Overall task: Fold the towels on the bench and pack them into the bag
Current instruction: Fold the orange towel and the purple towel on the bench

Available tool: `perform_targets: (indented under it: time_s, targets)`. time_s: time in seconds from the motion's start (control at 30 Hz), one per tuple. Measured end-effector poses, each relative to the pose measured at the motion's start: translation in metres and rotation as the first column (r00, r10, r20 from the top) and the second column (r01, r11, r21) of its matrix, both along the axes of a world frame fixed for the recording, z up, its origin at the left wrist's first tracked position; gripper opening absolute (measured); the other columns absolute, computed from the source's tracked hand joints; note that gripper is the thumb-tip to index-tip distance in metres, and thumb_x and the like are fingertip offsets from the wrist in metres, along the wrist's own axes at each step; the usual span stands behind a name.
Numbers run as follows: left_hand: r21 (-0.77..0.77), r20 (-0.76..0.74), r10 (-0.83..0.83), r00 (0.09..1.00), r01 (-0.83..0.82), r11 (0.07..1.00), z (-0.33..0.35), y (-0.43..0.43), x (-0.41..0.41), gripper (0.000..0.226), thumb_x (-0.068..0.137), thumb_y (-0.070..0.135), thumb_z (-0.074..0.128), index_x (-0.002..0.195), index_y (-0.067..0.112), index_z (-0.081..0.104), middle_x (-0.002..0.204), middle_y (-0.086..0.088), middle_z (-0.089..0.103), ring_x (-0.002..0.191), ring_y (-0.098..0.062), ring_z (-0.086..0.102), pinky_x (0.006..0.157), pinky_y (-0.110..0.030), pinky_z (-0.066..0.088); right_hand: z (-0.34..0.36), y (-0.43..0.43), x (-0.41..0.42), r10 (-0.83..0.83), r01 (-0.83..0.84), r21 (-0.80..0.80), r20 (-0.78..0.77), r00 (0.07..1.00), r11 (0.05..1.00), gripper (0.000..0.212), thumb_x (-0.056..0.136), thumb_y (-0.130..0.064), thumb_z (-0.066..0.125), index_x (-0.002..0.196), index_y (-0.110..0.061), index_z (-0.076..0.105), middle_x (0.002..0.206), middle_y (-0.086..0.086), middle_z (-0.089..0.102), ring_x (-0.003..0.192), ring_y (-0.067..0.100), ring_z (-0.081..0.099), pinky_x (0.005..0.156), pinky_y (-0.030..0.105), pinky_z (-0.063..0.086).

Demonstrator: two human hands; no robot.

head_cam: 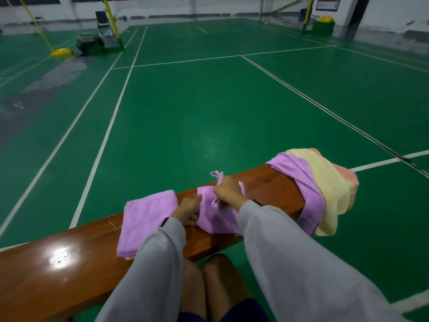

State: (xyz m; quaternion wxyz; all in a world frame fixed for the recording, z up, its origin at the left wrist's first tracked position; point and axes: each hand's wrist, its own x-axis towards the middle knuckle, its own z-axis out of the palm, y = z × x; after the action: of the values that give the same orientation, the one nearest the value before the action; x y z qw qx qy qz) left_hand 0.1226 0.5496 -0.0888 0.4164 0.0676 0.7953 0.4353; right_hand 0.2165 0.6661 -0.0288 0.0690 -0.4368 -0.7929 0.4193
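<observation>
A wooden bench (55,270) runs across the foreground. A folded purple towel (145,221) lies flat on it, left of centre. Beside it sits a small purple drawstring bag (214,216). My left hand (189,209) grips the bag's left edge. My right hand (228,190) pinches the bag's top, and a purple drawstring (217,175) sticks out beyond its fingers. Further right, a pile of unfolded towels drapes over the bench: a purple one (304,182), a pale yellow one (332,189) and a pink one (348,175) underneath.
The green court floor (209,101) with white lines stretches ahead. My knees (206,282) are under the bench's near edge. Far off stand a chair (103,22), a dark bag (87,43) and yellow net posts.
</observation>
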Motion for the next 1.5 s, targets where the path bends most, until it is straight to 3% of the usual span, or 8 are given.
perform_targets:
  time_s: [0.1,0.3,0.4,0.53,0.77,1.03,1.2,1.5]
  targets:
    - [0.077,0.067,0.069,0.995,-0.074,0.994,-0.009,-0.007,-0.007,0.071,0.094,0.073,0.039,0.116,0.012,0.07,0.103,-0.011,0.073,0.093,-0.03,0.069,0.064,-0.036,0.058,-0.027,-0.025,-0.017,0.025,-0.027,-0.112,-0.024,0.999,0.993,0.031,0.092,-0.023,0.059,0.111,-0.002,0.071,0.107,0.019,0.072,0.092,0.028,0.068,0.086,0.039,0.059]
    - [0.022,0.047,-0.016,0.999,0.015,1.0,-0.009,-0.009,-0.008,0.069,0.091,0.059,0.066,0.132,0.003,0.059,0.123,-0.015,0.066,0.107,-0.035,0.065,0.082,-0.045,0.06,-0.044,-0.02,0.002,-0.031,-0.001,0.207,0.15,0.988,0.978,0.028,0.096,-0.029,0.053,0.116,-0.012,0.061,0.116,0.01,0.066,0.104,0.03,0.064,0.089,0.039,0.054]
    - [-0.03,-0.036,-0.08,0.996,0.078,0.996,-0.011,-0.001,-0.007,0.08,0.083,0.057,0.077,0.138,0.004,0.053,0.138,-0.013,0.06,0.119,-0.033,0.06,0.092,-0.044,0.056,-0.052,-0.003,0.022,-0.232,0.186,0.236,0.183,0.955,0.954,0.054,0.088,-0.029,0.063,0.136,-0.012,0.048,0.135,0.014,0.053,0.119,0.034,0.055,0.098,0.041,0.05]
    - [-0.026,-0.083,-0.086,0.993,0.084,0.996,-0.015,0.015,0.002,0.084,0.083,0.046,0.081,0.145,0.002,0.047,0.146,-0.013,0.053,0.129,-0.032,0.052,0.097,-0.036,0.045,-0.075,0.019,0.03,-0.323,0.344,-0.098,0.181,0.929,0.934,0.068,0.078,-0.045,0.068,0.134,-0.012,0.049,0.135,0.012,0.056,0.115,0.033,0.057,0.098,0.037,0.049]
    - [-0.012,-0.097,-0.089,0.991,0.089,0.996,0.009,0.017,-0.004,0.04,0.093,0.017,0.069,0.128,0.0,0.06,0.122,-0.015,0.063,0.098,-0.028,0.057,0.081,-0.03,0.044,-0.053,0.021,0.032,-0.344,0.235,-0.652,-0.043,0.938,0.721,0.016,0.091,-0.023,0.067,0.088,-0.009,0.059,0.093,0.01,0.064,0.083,0.022,0.059,0.07,0.029,0.049]
    - [0.086,-0.249,-0.066,0.966,0.09,0.992,0.077,-0.05,-0.057,0.026,0.093,0.009,0.063,0.116,-0.001,0.066,0.117,-0.018,0.068,0.094,-0.025,0.062,0.079,-0.03,0.051,0.009,-0.011,-0.02,-0.183,0.007,-0.585,-0.243,0.953,0.811,0.005,0.09,-0.007,0.067,0.095,-0.005,0.066,0.089,0.012,0.069,0.071,0.018,0.067,0.06,0.024,0.054]
    - [0.293,-0.22,0.173,0.96,-0.104,0.95,0.096,-0.115,-0.076,0.03,0.095,0.006,0.062,0.124,0.0,0.065,0.121,-0.017,0.068,0.096,-0.025,0.064,0.084,-0.033,0.054,0.028,-0.059,-0.073,-0.158,-0.009,-0.526,-0.271,0.949,0.85,0.049,0.077,-0.023,0.082,0.115,-0.001,0.06,0.104,0.014,0.071,0.086,0.026,0.071,0.066,0.032,0.056]
    - [-0.118,-0.33,-0.03,0.943,-0.01,0.993,0.021,-0.218,-0.067,0.053,0.1,0.037,0.063,0.137,0.002,0.049,0.133,-0.01,0.059,0.111,-0.028,0.059,0.088,-0.039,0.053,-0.059,-0.125,-0.046,0.042,-0.044,-0.245,-0.012,0.999,0.968,0.026,0.091,-0.028,0.066,0.096,-0.003,0.07,0.093,0.008,0.067,0.084,0.023,0.061,0.069,0.028,0.042]
